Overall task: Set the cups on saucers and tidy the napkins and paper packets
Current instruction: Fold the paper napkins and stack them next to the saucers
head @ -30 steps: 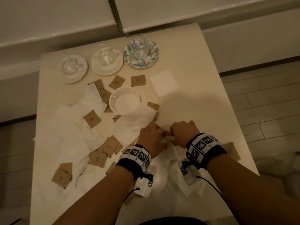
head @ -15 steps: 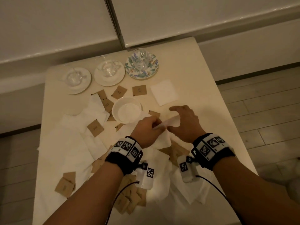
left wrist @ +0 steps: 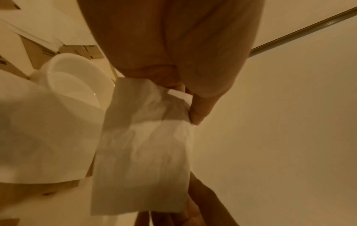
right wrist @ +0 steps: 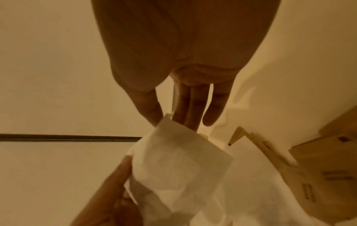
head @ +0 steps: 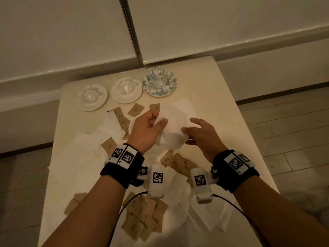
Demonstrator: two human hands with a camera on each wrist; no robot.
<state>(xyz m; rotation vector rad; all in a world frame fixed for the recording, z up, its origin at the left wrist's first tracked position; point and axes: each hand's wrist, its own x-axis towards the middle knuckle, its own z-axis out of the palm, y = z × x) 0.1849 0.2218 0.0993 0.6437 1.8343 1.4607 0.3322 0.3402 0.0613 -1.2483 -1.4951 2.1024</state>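
I hold one white napkin in the air over the middle of the table. My left hand pinches its left edge between thumb and fingers; the left wrist view shows this napkin hanging below the left hand. My right hand pinches the opposite corner, which the right wrist view shows as the napkin caught between thumb and fingers of the right hand. Three glass cups stand on saucers along the far edge. Brown paper packets and loose napkins lie scattered.
A white bowl sits mostly hidden behind my left hand, plainer in the left wrist view as the bowl. A folded napkin lies flat behind the held one. The table's right edge drops to a wooden floor; a wall stands behind.
Both hands have risen from the near pile and carried the napkin up and toward the table's middle. The packets that lay under it now show below my wrists.
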